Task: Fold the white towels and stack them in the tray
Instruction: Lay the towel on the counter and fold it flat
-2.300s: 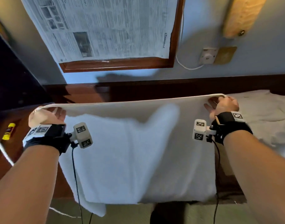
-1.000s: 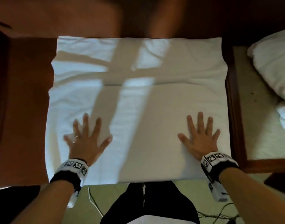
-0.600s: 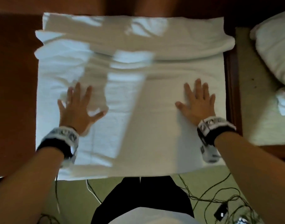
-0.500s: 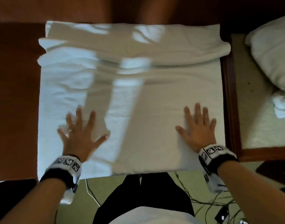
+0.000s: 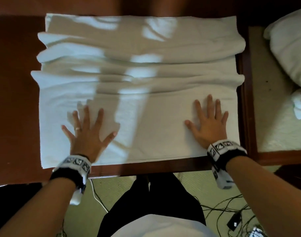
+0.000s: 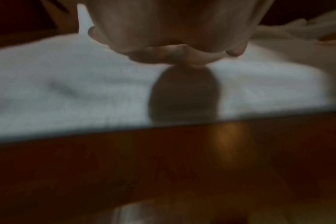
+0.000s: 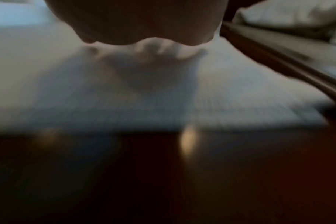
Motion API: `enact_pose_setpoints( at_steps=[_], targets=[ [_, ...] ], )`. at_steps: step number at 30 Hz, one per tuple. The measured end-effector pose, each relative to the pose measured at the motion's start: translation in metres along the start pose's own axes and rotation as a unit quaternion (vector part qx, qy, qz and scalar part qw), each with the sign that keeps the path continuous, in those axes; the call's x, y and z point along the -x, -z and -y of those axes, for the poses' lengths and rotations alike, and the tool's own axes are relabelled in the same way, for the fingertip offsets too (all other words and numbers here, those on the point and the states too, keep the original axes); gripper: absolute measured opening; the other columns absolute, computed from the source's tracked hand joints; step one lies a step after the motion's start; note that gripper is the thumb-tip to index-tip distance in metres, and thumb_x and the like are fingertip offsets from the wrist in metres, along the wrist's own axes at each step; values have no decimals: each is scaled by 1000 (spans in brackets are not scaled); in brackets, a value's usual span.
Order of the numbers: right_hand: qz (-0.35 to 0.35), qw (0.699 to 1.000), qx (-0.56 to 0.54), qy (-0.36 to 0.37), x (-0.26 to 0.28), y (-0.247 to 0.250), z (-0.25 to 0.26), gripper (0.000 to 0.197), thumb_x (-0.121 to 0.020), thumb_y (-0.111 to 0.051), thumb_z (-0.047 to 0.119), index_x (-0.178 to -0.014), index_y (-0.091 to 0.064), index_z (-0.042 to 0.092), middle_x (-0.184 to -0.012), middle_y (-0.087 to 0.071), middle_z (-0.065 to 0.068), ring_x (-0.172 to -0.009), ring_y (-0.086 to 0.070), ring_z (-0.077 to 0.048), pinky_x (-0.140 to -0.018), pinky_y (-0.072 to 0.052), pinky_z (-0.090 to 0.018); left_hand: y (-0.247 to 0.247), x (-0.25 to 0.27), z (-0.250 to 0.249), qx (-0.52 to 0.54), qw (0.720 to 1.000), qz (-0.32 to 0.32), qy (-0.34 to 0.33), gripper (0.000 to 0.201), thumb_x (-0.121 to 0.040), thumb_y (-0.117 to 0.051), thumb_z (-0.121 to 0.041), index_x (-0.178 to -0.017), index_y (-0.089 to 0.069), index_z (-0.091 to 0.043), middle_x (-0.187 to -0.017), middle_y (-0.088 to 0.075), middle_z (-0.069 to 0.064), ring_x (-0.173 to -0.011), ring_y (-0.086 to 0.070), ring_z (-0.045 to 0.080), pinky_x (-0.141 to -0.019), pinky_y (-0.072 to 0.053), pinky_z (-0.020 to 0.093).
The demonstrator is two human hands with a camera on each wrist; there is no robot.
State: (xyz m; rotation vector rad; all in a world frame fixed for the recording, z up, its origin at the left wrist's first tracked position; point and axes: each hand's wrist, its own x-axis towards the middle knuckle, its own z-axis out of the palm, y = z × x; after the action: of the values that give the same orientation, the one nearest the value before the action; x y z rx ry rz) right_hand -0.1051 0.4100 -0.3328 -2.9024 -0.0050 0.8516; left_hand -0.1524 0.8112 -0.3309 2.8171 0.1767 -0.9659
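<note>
- A white terry towel (image 5: 163, 117) lies spread on a dark polished wooden table (image 5: 14, 100), its long axis running left to right and its near hem lying just inside the table's near edge.
- Its far half is rucked into several soft ridges that also run left to right; the near half lies flat, with a fine looped weave.
- The left hand (image 5: 88, 134) presses palm-down on the near left part, fingers straight and spread.
- The right hand (image 5: 207, 124) presses flat on the near right part, fingers likewise splayed and pointing away.
- To the right, a wood-framed tray (image 5: 248, 100) holds more white towels (image 5: 293, 48), crumpled.
</note>
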Motion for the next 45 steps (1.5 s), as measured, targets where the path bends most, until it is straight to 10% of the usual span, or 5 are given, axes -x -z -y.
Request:
enact_pose_setpoints(
  at_steps=[14, 19, 29, 38, 45],
  targets=[
    [-1, 999, 7, -35, 80, -51, -29, 82, -89, -17, 81, -152, 21, 44, -158, 38, 2, -147, 27, -36, -117, 1, -67, -71, 62, 31, -61, 996, -45, -47, 103, -75, -18, -97, -158, 9, -42, -167, 25, 2, -154, 14, 37, -110, 1, 76],
    [7, 1000, 29, -1, 113, -68, -46, 100, -78, -20, 91, -151, 25, 40, -156, 40, -4, -146, 29, -38, -116, 7, -63, -92, 81, 49, -96, 991, -60, -77, 127, -60, -26, -106, -162, -6, -32, -169, 15, 6, -155, 12, 35, -107, 28, 61],
    [-48, 989, 107, 86, 137, -93, -46, 86, -96, -59, 24, -158, -1, 35, -167, 1, -11, -150, -7, -46, -115, -24, -59, -108, 114, 57, -113, 978, -133, -116, 65, -98, -57, -33, -157, -32, -29, -166, -23, 10, -147, -31, 44, -100, -34, 75],
    [3, 980, 191, 63, 139, -33, -21, 37, -92, -43, 4, -127, -55, 10, -143, -50, -13, -118, -58, -30, -101, -42, -39, -63, 119, 57, -105, 990, -70, -66, 38, -89, -65, -10, -127, -64, -10, -137, -62, 15, -116, -65, 37, -83, -57, 51],
    [140, 972, 190, -7, 145, 4, -14, 28, -89, -51, 14, -112, -67, 12, -119, -68, -10, -109, -66, -28, -93, -53, -36, -14, 128, 53, -86, 991, 87, -46, 28, -87, -45, -5, -62, -40, -18, -62, -49, 1, -63, -44, 19, -58, -31, 27]
  ],
)
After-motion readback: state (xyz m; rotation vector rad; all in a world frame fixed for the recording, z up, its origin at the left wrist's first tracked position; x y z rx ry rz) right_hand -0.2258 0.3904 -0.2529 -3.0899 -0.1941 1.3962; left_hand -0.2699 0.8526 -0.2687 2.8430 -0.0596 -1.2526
